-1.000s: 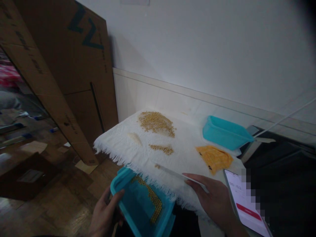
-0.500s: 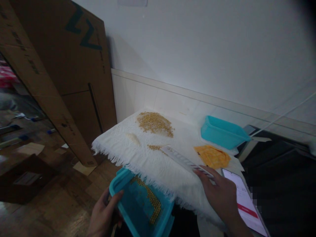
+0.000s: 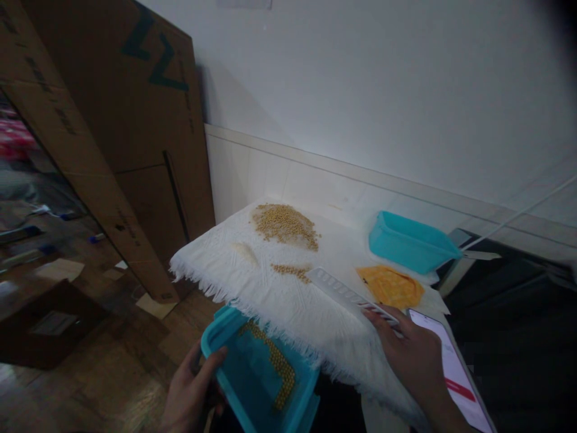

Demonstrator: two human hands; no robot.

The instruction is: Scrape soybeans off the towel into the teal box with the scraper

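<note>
My left hand (image 3: 192,391) grips the near left rim of a teal plastic container (image 3: 259,373) held below the table's front edge; a line of yellow beans (image 3: 277,367) lies inside it. My right hand (image 3: 412,355) holds one end of a flat white ribbed strip (image 3: 345,293) that lies on the white fringed cloth (image 3: 270,294). The strip's far end sits just right of a small streak of beans (image 3: 293,272). A larger heap of beans (image 3: 283,224) lies further back on the cloth.
A second teal container (image 3: 408,242) and a yellow packet (image 3: 391,286) lie at the right of the cloth. A lit phone (image 3: 455,373) lies beside my right wrist. Tall cardboard boxes (image 3: 121,120) lean at the left; a white wall stands behind.
My right hand lifted the white strip from the cloth's front edge and carried it back and to the right, beside the small streak of beans. My left hand kept the container still.
</note>
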